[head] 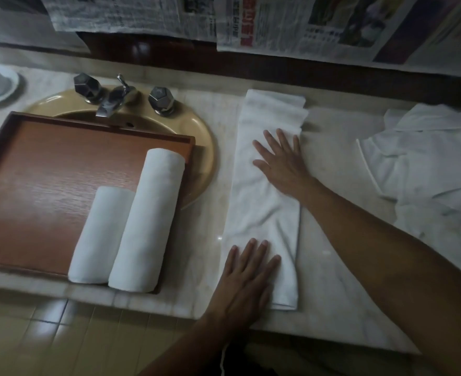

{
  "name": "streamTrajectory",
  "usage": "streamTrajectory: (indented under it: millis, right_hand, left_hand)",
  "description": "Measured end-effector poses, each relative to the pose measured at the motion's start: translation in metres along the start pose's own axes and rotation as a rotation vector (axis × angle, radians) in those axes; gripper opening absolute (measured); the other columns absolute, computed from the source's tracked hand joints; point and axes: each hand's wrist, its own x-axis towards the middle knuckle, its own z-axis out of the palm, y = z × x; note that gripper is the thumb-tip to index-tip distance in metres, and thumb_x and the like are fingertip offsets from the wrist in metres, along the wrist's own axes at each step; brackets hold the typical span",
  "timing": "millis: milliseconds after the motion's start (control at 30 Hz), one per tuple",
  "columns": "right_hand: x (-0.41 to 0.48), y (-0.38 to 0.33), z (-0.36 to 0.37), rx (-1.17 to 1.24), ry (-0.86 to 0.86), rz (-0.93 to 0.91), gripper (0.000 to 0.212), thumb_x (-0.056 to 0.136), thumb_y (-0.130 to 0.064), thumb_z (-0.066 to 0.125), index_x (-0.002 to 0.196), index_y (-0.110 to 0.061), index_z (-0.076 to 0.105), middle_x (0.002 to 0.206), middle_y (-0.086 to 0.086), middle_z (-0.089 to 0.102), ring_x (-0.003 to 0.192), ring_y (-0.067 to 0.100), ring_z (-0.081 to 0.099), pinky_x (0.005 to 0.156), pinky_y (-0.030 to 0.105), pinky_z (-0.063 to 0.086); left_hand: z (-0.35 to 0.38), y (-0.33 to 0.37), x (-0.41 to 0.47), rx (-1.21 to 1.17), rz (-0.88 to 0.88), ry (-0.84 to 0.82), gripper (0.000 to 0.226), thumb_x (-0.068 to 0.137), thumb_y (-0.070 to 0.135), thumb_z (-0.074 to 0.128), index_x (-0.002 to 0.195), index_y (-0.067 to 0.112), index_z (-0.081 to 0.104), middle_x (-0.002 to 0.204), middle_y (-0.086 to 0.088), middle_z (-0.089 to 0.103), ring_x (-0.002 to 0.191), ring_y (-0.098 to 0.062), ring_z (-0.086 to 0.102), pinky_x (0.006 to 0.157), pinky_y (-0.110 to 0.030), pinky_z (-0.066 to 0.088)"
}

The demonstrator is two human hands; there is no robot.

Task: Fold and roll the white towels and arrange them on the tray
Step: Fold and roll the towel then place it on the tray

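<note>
1. Folded white towel (pixel 267 202): a long narrow strip lying flat on the marble countertop (pixel 340 267), to the right of the sink (pixel 199 147), its far end showing layered edges.
2. Left hand (pixel 247 280): palm down with fingers straight and slightly spread, pressing the near end of the strip.
3. Right hand (pixel 280 161): flat with fingers extended, pressing the strip's farther half near its right edge.
4. Wooden tray (pixel 34 185): set over the sink, below the faucet (pixel 114 100).
5. Long rolled towel (pixel 148 218) and short rolled towel (pixel 99 237): side by side and touching at the tray's right end, the long roll to the right.
6. Loose white linen (pixel 424 164): heaped at the counter's right.
7. Newspaper sheets (pixel 291 23): hanging on the wall behind.
</note>
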Motion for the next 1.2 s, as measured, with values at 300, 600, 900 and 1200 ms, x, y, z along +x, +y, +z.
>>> streamTrajectory:
  millis: [300,600,900,1200]
  right_hand:
    - [-0.090,-0.049,0.015,0.099,-0.011,-0.226,0.057,0.105,-0.053,0.027,0.160,-0.040,0.028,0.172,-0.002,0.016,0.159,0.025,0.011,0.123,0.057,0.009]
    - [-0.031,-0.006,0.003,0.162,-0.033,0.136,0.058,0.108,-0.045,0.036,0.163,-0.031,0.022,0.172,0.002,0.011,0.158,0.029,0.007,0.124,0.061,0.010]
    - [-0.237,-0.069,0.044,0.152,0.111,0.286,0.056,0.106,-0.043,0.032,0.158,-0.026,0.039,0.167,0.007,0.031,0.155,0.031,0.027,0.119,0.063,0.021]
    - [-0.267,-0.077,0.026,0.241,0.186,0.301,0.059,0.104,-0.036,0.033,0.161,-0.022,0.030,0.170,0.008,0.021,0.158,0.030,0.015,0.122,0.058,0.018]
  left_hand:
    - [0.004,-0.005,-0.002,0.029,0.053,0.050,0.062,0.107,0.044,0.040,0.164,0.031,0.020,0.172,-0.007,0.009,0.159,-0.031,0.007,0.122,-0.059,0.022]
    - [0.003,-0.006,-0.002,0.053,0.033,0.013,0.060,0.109,0.047,0.034,0.164,0.037,0.013,0.173,-0.003,0.002,0.159,-0.027,0.000,0.125,-0.057,0.017]
    - [0.003,-0.007,-0.001,0.004,0.019,0.016,0.068,0.108,0.051,0.034,0.164,0.016,0.018,0.172,-0.005,0.006,0.159,-0.020,0.001,0.124,-0.051,0.010]
    - [0.000,0.002,-0.004,-0.381,-0.087,0.225,0.056,0.109,0.031,0.038,0.163,0.018,0.024,0.172,-0.002,0.011,0.159,-0.019,0.007,0.128,-0.045,0.014]
